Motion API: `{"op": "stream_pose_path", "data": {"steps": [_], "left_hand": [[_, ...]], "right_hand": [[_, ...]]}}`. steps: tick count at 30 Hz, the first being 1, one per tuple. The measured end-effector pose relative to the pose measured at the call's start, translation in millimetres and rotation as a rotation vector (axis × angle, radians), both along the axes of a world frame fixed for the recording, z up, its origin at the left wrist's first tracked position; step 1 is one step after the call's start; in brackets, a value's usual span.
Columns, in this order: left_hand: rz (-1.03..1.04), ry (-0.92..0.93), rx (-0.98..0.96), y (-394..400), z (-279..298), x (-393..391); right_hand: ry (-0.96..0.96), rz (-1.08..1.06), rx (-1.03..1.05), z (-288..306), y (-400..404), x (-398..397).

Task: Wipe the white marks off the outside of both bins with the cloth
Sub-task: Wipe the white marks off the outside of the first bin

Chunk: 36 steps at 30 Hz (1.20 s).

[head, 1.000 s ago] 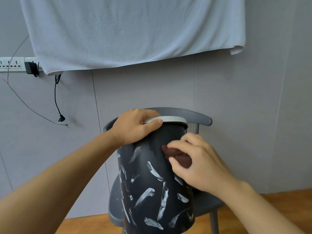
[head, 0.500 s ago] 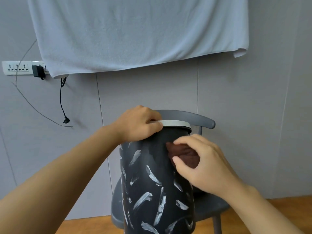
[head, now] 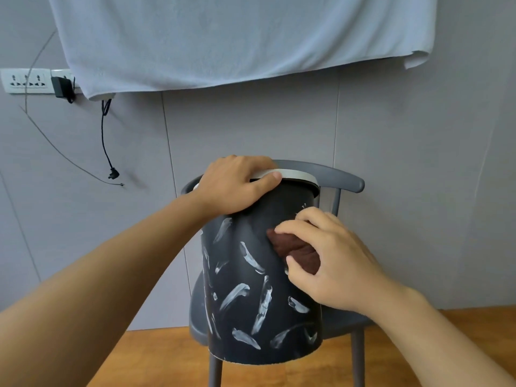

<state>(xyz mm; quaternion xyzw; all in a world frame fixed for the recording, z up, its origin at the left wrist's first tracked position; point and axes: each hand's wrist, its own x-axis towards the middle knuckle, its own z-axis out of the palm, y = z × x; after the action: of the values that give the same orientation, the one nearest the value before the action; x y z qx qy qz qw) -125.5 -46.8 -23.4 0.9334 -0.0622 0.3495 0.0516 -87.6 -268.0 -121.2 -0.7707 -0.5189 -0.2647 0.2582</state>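
From the head camera, a black bin stands tilted on the seat of a grey chair, its pale rim just in front of the chair's curved backrest; the bin is the landmark for all that follows. The left hand lies over the top of the bin at its left side, fingers curled over the rim and thumb stretched along the rim's outer edge, so it grips the bin. The right hand is at the bin's upper right side, its fingers and thumb curled round a brown cloth and pressing it against the dark wall of the bin. White marks are scattered over the lower and left parts of the bin's outside, below and left of the cloth; the patch above the cloth looks nearly bare of them. Behind and above the bin a pale towel hangs on the grey wall; up and left of the bin sits a white socket strip with a black plug in it, and a black cable dangles from under the towel's edge. Below the bin, wooden floor shows around the chair legs.
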Motion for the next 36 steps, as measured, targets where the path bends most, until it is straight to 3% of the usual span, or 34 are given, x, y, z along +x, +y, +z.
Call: {"op": "stream_pose_path", "data": {"steps": [3, 7, 9, 15, 21, 27, 32, 36], "left_hand": [[-0.014, -0.010, -0.016, 2.9, 0.3, -4.3], [-0.038, -0.064, 0.082, -3.3, -3.8, -4.1], [-0.005, -0.107, 0.084, -4.2, -8.2, -3.0], [0.077, -0.139, -0.018, 8.6, -9.9, 0.3], [0.055, -0.153, 0.011, 6.6, -9.7, 1.7], [0.074, -0.145, -0.014, 10.3, -8.5, 2.3], [0.064, -0.133, -0.008, 7.8, -8.7, 1.8], [0.078, -0.134, -0.011, 10.9, -8.9, 1.7]], "right_hand": [[-0.023, 0.040, -0.066, 4.7, -2.0, -2.6], [0.053, 0.023, 0.215, 9.8, 4.2, 0.7], [0.031, 0.000, 0.257, 6.9, 9.7, 1.3], [0.057, 0.141, -0.016, -17.1, 6.1, -10.4], [0.076, 0.024, 0.216, -10.2, 13.4, -5.5], [0.171, 0.138, -0.057, -19.8, -2.9, -12.2], [0.167, 0.086, 0.204, -13.4, 3.7, -7.5], [0.200, 0.160, 0.031, -22.6, -4.2, -7.4]]}}
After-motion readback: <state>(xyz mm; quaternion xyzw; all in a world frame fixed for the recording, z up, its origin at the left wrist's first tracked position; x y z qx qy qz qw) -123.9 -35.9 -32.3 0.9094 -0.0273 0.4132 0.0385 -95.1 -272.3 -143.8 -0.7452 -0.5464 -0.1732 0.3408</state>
